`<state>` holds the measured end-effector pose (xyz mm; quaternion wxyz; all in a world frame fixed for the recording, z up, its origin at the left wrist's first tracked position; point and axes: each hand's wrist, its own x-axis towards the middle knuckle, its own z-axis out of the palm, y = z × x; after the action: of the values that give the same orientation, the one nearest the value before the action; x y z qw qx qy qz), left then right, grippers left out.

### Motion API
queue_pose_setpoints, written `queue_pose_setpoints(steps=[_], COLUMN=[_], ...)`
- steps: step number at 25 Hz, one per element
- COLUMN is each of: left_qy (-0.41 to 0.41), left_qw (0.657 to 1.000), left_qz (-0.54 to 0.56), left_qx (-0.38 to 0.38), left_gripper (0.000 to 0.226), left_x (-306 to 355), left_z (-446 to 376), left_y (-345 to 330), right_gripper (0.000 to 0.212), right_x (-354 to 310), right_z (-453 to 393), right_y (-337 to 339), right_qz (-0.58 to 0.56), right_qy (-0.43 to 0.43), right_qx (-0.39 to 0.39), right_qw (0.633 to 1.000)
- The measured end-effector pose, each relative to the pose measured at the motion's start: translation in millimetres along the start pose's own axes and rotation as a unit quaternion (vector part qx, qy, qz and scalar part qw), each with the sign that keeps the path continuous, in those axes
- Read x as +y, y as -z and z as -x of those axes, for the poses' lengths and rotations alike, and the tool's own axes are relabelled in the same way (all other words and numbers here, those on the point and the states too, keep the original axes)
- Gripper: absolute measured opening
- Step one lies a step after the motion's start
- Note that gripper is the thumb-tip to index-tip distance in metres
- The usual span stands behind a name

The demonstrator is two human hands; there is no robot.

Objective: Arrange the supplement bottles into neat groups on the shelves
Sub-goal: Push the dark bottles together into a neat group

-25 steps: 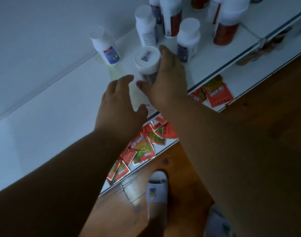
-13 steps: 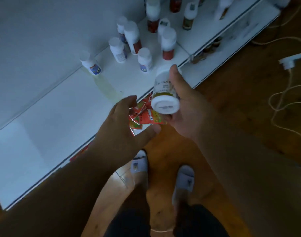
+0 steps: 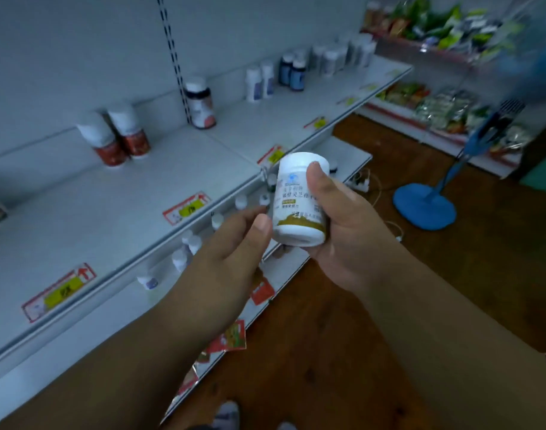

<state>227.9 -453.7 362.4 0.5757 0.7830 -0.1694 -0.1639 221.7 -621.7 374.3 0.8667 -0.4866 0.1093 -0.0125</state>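
Fingers, left hand (image 3: 231,243): loosely spread and holding nothing, thumb tip just beside the lower left edge of the white bottle (image 3: 299,200).
Fingers, right hand (image 3: 337,225): wrapped round the white bottle, thumb (image 3: 316,178) pressed up its front.
White bottle: upright, slightly tilted, held in the air in front of the upper shelf (image 3: 116,197), between the two hands; gold band at its base, printed label facing the camera.
Upper shelf, left: two red-labelled bottles (image 3: 116,135) touching, near the back wall.
Upper shelf, middle: one dark-capped jar (image 3: 200,102) by the slotted upright.
Upper shelf, right: white and dark blue bottles (image 3: 278,76) in a cluster.
Lower shelf (image 3: 275,274): small white bottles (image 3: 188,243) scattered, red packets (image 3: 231,336) along its front edge.
Floor, right: blue fan base (image 3: 423,206).
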Motion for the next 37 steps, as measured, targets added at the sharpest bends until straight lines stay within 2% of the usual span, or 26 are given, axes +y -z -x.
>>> queue_pose_setpoints(steps=[4,7,11,13,16,19,21,24,28,30,32,34,37], left_qy=[-0.065,-0.099,-0.111,-0.105,-0.104,-0.094,-0.070,-0.059,-0.042,-0.049,-0.037,-0.002,0.047], left_qw=[0.997,0.992,0.987,0.986,0.984,0.984,0.984,0.985,0.985,0.984,0.982,0.975,0.961], left_qz=[-0.038,-0.077,-0.100,-0.106,-0.119,-0.124,-0.133,-0.140,-0.147,-0.140,-0.163,-0.211,-0.268], left_qx=[-0.024,-0.031,-0.065,-0.073,-0.081,-0.086,-0.100,-0.083,-0.082,-0.095,-0.085,-0.075,-0.051], left_gripper=[0.063,0.073,0.072,0.077,0.087,0.092,0.088,0.096,0.081,0.072,0.074,0.077,0.090], left_x=[46,69,82,88,99,109,116,129,129,121,106,89,59], left_z=[-30,-60,-100,-134,-193,-247,-284,-348,-428,-477,-530,-575,-625], left_y=[14,15,-6,-28,-74,-119,-144,-172,-186,-186,-188,-196,-200], right_gripper=[0.047,0.047,0.058,0.050,0.031,0.026,0.027,0.030,0.044,0.052,0.059,0.055,0.038], right_x=[-45,-65,-91,-112,-149,-188,-214,-250,-272,-277,-287,-304,-327], right_z=[-12,-23,-34,-51,-88,-130,-159,-213,-292,-335,-376,-412,-464], right_y=[-17,-17,6,34,87,141,175,218,258,274,287,306,334], right_qz=[-0.010,-0.020,0.056,0.066,0.070,0.094,0.104,0.086,0.033,0.053,0.088,0.102,0.126], right_qy=[0.069,0.131,0.177,0.187,0.184,0.160,0.119,0.075,0.073,0.085,0.090,0.087,0.086], right_qx=[0.034,0.084,0.130,0.151,0.167,0.156,0.161,0.156,0.131,0.129,0.124,0.125,0.103], right_qw=[0.997,0.988,0.974,0.968,0.966,0.970,0.974,0.981,0.988,0.987,0.984,0.983,0.983])
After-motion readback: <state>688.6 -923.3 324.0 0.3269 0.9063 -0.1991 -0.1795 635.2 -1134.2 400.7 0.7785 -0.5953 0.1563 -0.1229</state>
